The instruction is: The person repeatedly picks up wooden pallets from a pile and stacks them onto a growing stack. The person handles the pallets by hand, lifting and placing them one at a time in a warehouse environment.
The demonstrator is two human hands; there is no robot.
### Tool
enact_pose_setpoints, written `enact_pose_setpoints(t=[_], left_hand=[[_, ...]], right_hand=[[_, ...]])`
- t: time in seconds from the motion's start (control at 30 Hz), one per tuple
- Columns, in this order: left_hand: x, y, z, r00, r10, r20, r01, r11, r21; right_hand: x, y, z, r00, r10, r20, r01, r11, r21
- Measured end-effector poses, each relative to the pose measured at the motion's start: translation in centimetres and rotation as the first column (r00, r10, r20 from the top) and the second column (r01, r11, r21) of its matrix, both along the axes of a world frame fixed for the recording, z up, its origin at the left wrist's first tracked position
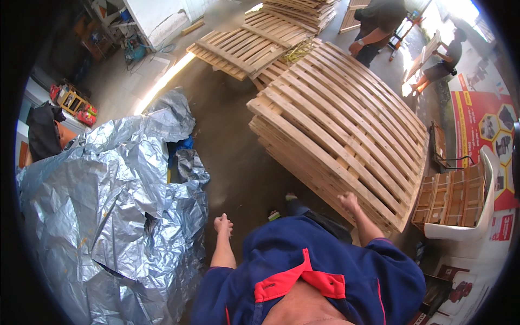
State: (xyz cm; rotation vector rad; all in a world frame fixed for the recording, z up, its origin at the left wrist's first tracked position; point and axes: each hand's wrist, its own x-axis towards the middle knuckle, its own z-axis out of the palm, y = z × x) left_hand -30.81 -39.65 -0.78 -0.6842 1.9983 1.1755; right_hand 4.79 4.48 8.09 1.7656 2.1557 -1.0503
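Note:
My left hand (223,223) hangs beside the crumpled silver tarp (124,216), apart from it, its fingers curled in with nothing seen in them. In front of the stack of wooden pallets (346,130) is my right hand (348,202), closed in a fist near the stack's lower edge. Nothing shows in that fist, and whether it touches the wood I cannot tell. The top pallet has long pale slats with gaps between them. Under the tarp, a bit of blue and yellow shows through an opening.
Slatted wooden panels (244,46) lie farther off. A person in dark clothes (379,27) stands behind the pallets; another person (447,54) holds a wooden frame (424,57). Bundled wooden pieces (452,197) stand right, by a red and yellow banner (487,135). Dark floor (230,146) runs between tarp and pallets.

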Motion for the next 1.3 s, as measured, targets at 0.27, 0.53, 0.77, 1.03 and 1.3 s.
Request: enact_pose_setpoints(t=[0.27, 0.53, 0.77, 1.03, 1.3], left_hand=[[2.8, -3.1, -0.3, 0.98, 0.017, 0.198, 0.005, 0.994, -0.107], [-8.7, 0.2, 0.6, 0.96, 0.194, 0.199, -0.215, 0.973, 0.088], [-25.1, 3.9, 3.0, 0.985, 0.169, -0.044, -0.168, 0.985, 0.03], [-37.9, 2.2, -1.2, 0.991, -0.077, 0.112, 0.085, 0.994, -0.067], [-56.4, 5.5, 5.2, 0.994, 0.028, -0.109, -0.034, 0.998, -0.052]], right_hand=[[-16.0, 6.3, 3.2, 0.956, 0.19, -0.222, -0.12, 0.948, 0.293], [-39.3, 7.3, 5.0, 0.839, 0.383, -0.387, -0.366, 0.923, 0.12], [-54.9, 6.2, 5.8, 0.776, 0.533, -0.339, -0.547, 0.835, 0.061], [-60.7, 6.7, -5.1, 0.824, 0.555, -0.114, -0.565, 0.817, -0.111], [-63.3, 10.4, -9.6, 0.984, 0.094, 0.149, -0.06, 0.974, -0.216]])
